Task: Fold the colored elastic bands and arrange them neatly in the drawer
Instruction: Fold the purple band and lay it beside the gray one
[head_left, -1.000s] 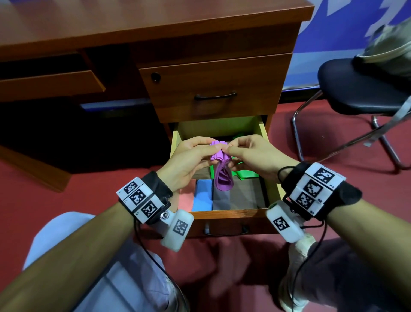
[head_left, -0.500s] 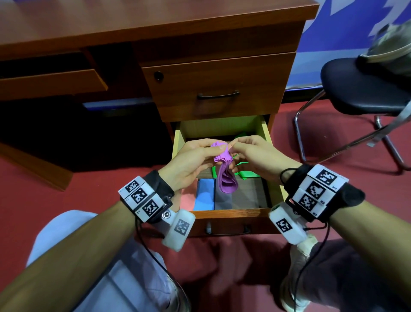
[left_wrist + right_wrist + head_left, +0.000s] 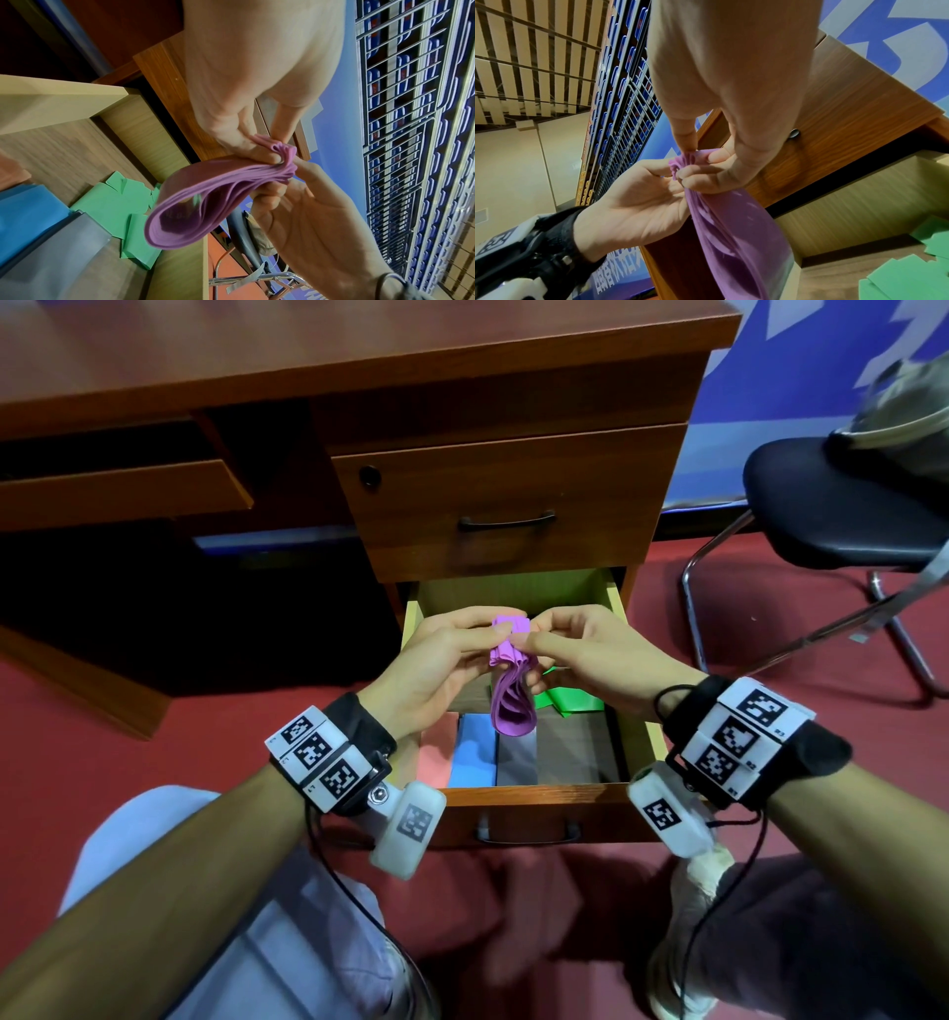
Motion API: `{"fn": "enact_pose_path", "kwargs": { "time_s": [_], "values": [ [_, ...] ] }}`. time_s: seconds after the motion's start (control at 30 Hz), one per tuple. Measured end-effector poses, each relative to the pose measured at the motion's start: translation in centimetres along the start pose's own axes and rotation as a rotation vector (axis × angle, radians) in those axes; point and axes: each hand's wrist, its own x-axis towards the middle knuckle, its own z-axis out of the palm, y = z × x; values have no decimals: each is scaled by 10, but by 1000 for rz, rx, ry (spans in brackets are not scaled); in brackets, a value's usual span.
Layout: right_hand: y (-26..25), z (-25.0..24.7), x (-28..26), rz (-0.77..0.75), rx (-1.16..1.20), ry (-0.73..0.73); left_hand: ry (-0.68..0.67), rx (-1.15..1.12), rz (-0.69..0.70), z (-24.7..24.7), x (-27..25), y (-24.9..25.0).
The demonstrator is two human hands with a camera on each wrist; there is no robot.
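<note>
A purple elastic band (image 3: 511,706) hangs in several folded loops over the open lower drawer (image 3: 637,726). My left hand (image 3: 452,654) and right hand (image 3: 575,649) both pinch its bunched top end between thumb and fingers. The loops sag downward in the left wrist view, purple band (image 3: 205,203), and in the right wrist view, purple band (image 3: 734,233). On the drawer floor lie a pink band (image 3: 436,755), a blue band (image 3: 475,757) and a grey band (image 3: 516,760), folded flat side by side. A crumpled green band (image 3: 570,701) lies behind them to the right.
The closed upper drawer (image 3: 508,500) and the desk top (image 3: 308,351) stand above the open one. A black chair (image 3: 847,505) with metal legs stands to the right on red carpet. My knees are below the drawer front (image 3: 529,819).
Both hands keep hold of the purple band's top end; the fingers have shifted a little on the bunched folds. The band's loops still hang at the same place over the drawer.
</note>
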Motion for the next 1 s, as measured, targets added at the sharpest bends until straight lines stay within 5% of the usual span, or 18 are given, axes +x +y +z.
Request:
{"fn": "enact_pose_path", "kwargs": {
  "time_s": [0.6, 1.0],
  "values": [
    [10, -1, 7, 33, -101, 239, 293, 205, -16, 3, 6, -5],
    [15, 8, 5, 37, -143, 206, 219, 252, -23, 9, 3, -12]
  ]
}}
